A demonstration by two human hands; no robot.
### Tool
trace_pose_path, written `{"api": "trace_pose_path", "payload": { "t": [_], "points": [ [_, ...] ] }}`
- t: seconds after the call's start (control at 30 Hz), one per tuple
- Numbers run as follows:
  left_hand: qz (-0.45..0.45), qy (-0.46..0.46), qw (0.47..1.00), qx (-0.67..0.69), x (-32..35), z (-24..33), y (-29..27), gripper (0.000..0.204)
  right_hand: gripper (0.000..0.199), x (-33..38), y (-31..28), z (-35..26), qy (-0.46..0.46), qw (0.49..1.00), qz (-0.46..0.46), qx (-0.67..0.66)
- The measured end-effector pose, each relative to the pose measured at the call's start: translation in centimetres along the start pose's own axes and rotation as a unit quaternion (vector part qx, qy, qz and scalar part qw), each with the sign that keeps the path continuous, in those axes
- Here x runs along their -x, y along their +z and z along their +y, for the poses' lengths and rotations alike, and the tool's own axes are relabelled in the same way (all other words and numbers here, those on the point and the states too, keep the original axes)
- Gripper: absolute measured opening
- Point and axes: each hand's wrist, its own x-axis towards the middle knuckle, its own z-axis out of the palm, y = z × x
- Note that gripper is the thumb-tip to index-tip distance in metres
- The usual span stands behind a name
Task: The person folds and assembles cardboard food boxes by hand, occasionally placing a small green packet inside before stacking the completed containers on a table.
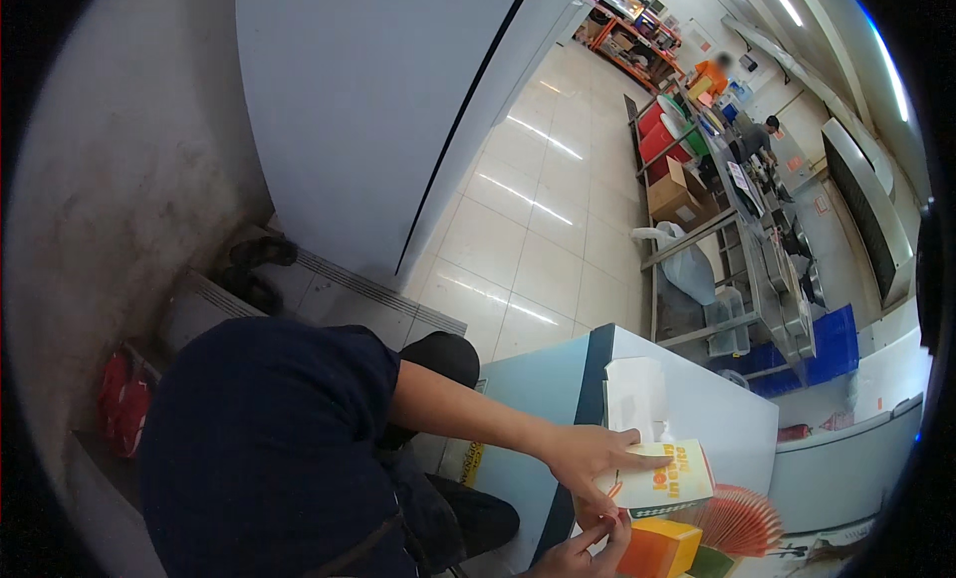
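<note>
Carton, cream with orange print, lies just to the right of your left hand, and its long axis runs from your palm toward the right. This hand grasps the nearer end: fingers are spread over the upper face, thumb is at the lower corner. Your right hand is below the left one, with bent fingertips very near this same corner; whether they pinch the edge, I cannot tell. Thus both hands are at one end, and the left has the fuller contact. A white card flap stands just beyond your left hand; I cannot tell if it joins the carton. An orange box is just right of your right hand.
</note>
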Motion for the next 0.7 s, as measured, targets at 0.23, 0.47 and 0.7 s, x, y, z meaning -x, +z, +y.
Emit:
{"api": "trace_pose_path", "payload": {
  "t": [0.23, 0.47, 0.7],
  "points": [
    [0.044, 0.011, 0.999, -0.012, -0.1, -0.9, 0.8, 0.096, 0.012, 0.1, 0.3, 0.0, -0.002, 1.0, 0.025, 0.007],
    [-0.001, 0.006, 1.0, 0.0, 0.0, -1.3, 1.1, 0.097, 0.011, 0.7, 0.6, 0.7, 0.059, 0.998, 0.017, -0.028],
    [0.002, 0.007, 1.0, -0.011, 0.2, -1.1, 1.1, 0.095, 0.005, 3.9, 1.4, 2.8, 0.268, 0.933, 0.031, -0.237]
  ]
}}
